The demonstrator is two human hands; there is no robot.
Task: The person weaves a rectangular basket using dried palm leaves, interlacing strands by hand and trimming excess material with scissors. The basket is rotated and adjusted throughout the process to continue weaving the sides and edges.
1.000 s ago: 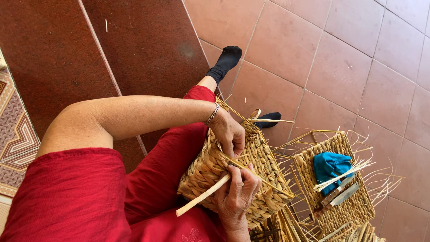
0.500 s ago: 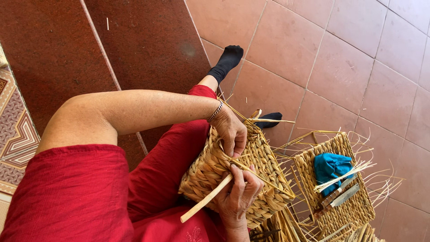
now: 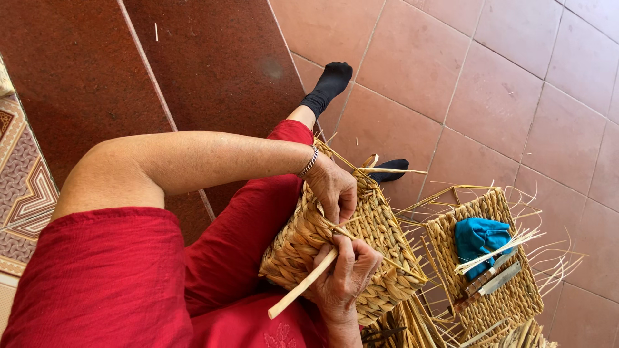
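Observation:
A woven straw basket (image 3: 380, 225) rests on my lap over red trousers. My left hand (image 3: 334, 187), with a bracelet at the wrist, reaches in from the left and grips the basket's upper edge, fingers pinching a straw strand. My right hand (image 3: 345, 274) comes up from below and is closed around a pale wooden stick (image 3: 300, 287). The stick's tip points into the weave near my left fingers, and its other end sticks out toward my lap.
A flat woven straw piece (image 3: 496, 290) lies on the tiled floor at right, with a blue cloth (image 3: 478, 236), loose straws and a metal tool (image 3: 493, 278) on it. More straw lies below the basket. Dark red steps (image 3: 193, 64) are at left.
The hands stay on the basket. The stick in my right hand has shifted slightly, and my fingers keep working the same spot of the weave.

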